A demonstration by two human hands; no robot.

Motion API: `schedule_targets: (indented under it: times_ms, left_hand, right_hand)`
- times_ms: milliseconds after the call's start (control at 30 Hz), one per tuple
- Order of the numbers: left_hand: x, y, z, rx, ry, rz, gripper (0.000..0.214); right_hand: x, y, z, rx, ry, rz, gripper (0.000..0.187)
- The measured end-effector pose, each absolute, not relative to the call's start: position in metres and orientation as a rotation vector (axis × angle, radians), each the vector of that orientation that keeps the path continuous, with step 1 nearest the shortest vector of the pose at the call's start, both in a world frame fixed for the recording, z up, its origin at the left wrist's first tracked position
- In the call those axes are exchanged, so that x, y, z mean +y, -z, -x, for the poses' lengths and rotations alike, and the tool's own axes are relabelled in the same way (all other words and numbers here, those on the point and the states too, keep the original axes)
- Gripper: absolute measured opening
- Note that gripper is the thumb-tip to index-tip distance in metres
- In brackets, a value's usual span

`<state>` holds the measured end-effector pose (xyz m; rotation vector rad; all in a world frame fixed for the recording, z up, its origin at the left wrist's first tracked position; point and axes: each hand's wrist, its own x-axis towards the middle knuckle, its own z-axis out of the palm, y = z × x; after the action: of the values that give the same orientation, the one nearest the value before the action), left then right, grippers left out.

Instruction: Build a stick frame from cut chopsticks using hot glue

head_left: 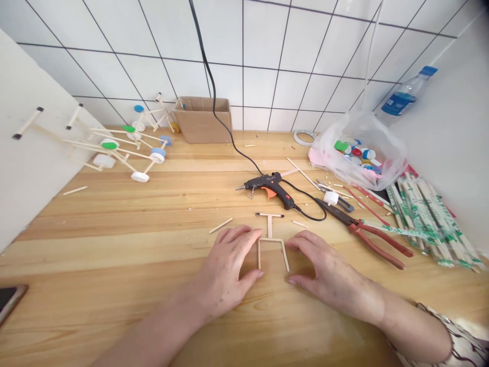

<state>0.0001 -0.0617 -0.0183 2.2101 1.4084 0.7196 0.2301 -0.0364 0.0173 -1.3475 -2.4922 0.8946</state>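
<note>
A small frame of glued wooden sticks (271, 239) lies flat on the wooden table (114, 244), a T-shaped piece joined to a two-legged piece. My left hand (227, 265) rests on the table at its left, fingertips at the joint and thumb near the left leg. My right hand (319, 265) cups the other side, its fingertips close to the right leg. Both hands are curved, and neither lifts the frame. A loose stick (220, 225) lies just beyond my left fingers.
A black hot glue gun (272, 188) with its cord lies ahead. Red-handled pliers (376, 239) and wrapped chopsticks (431, 219) are to the right. A plastic bag of bottle caps (359, 153), a cardboard box (202, 121) and a stick model with cap wheels (122, 150) stand farther off.
</note>
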Motion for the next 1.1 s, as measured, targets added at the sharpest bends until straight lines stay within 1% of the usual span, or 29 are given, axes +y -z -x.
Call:
schedule_targets:
  times_ms: [467, 633, 833, 967, 1100]
  left_hand:
    - [-0.063, 0.016, -0.002, 1.405, -0.740, -2.198, 0.057]
    - [-0.063, 0.014, -0.001, 1.406, -0.732, -2.204, 0.056]
    - [-0.062, 0.016, -0.002, 1.394, -0.716, -2.221, 0.055]
    - [-0.062, 0.016, -0.002, 1.392, -0.721, -2.224, 0.056]
    - [-0.063, 0.017, -0.001, 1.394, -0.713, -2.221, 0.056]
  right_hand:
    - [-0.036, -0.016, -0.229, -2.496, -0.872, 1.329, 0.038]
    - [-0.038, -0.012, -0.228, -2.465, -0.772, 1.316, 0.039]
    - [-0.040, -0.005, -0.224, -2.483, -0.589, 1.366, 0.032]
    - [-0.040, -0.007, -0.222, -2.493, -0.581, 1.360, 0.028]
    - [-0.040, -0.009, -0.222, -2.507, -0.592, 1.344, 0.029]
